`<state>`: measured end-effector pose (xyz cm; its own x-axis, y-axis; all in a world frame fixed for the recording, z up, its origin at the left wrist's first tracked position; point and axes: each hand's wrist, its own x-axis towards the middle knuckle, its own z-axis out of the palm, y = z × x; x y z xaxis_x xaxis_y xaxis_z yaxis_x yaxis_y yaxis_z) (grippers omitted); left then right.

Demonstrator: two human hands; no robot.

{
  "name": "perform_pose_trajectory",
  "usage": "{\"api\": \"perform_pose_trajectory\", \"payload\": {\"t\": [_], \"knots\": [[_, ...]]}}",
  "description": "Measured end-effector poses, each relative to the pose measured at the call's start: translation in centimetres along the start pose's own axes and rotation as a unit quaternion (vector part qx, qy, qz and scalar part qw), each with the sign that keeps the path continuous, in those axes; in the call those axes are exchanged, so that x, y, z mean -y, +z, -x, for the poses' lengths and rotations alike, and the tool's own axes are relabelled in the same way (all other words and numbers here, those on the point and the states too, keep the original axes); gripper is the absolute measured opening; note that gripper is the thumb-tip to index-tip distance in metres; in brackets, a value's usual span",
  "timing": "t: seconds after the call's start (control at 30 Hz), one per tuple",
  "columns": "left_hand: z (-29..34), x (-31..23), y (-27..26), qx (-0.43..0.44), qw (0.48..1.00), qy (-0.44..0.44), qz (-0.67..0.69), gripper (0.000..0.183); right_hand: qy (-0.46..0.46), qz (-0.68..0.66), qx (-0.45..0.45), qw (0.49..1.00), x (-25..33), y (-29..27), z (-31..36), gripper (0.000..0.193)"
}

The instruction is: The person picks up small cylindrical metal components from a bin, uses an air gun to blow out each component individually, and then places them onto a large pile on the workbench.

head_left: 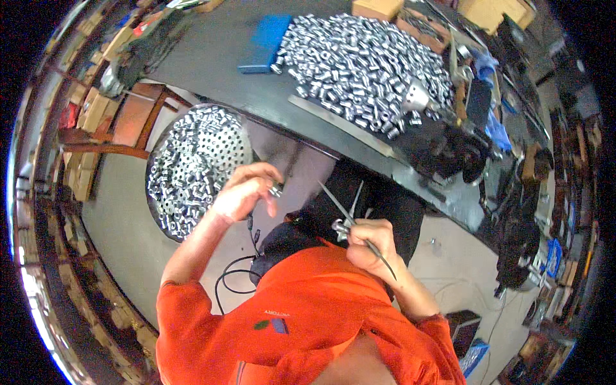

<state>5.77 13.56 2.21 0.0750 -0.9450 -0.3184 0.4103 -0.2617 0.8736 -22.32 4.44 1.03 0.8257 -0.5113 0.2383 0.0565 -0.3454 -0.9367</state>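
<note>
My left hand (247, 189) is raised between the round tray and my lap. Its fingers are closed around a small shiny metal sleeve (276, 190). Above my lap, my right hand (372, 244) grips a slender pointed metal tool (333, 200), whose thin dark tail sticks out below the fist. A second tapered prong (357, 199) rises beside it; whether the two are joined I cannot tell. Against the right fingers sits a small shiny metal part (341, 228). The round perforated metal tray (224, 144) to the left carries many loose metal sleeves (173, 186).
A large heap of metal sleeves (366, 64) lies on the dark workbench (256, 96), next to a blue box (266, 45). A flat metal bar (340, 125) lies along the heap's near side. A wooden chair (135, 119) stands behind the tray. Black cable (221, 282) hangs by my leg.
</note>
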Motion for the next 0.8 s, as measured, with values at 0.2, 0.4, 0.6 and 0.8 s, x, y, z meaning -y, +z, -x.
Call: {"api": "perform_pose_trajectory", "payload": {"t": [0.2, 0.4, 0.6, 0.8], "knots": [[-1.7, 3.7, 4.8, 0.095, 0.985, -0.081, 0.121, 0.031, 0.012, 0.036, -0.014, 0.999, 0.7, -0.6, -0.5, 0.024], [-2.0, 2.9, 6.3, 0.102, 0.982, -0.009, -0.158, 0.024, 0.025, 0.109, -0.051, 0.992, 0.3, 0.1, -0.8, 0.020], [-1.7, 2.0, 7.3, 0.087, 0.959, 0.050, -0.265, 0.017, 0.046, 0.163, -0.037, 0.985, -0.2, 0.6, -0.8, 0.019], [-2.3, 3.0, 7.5, 0.113, 0.926, 0.154, -0.326, 0.020, 0.058, 0.053, -0.014, 0.997, -1.8, 0.3, -0.4, 0.019]]}}
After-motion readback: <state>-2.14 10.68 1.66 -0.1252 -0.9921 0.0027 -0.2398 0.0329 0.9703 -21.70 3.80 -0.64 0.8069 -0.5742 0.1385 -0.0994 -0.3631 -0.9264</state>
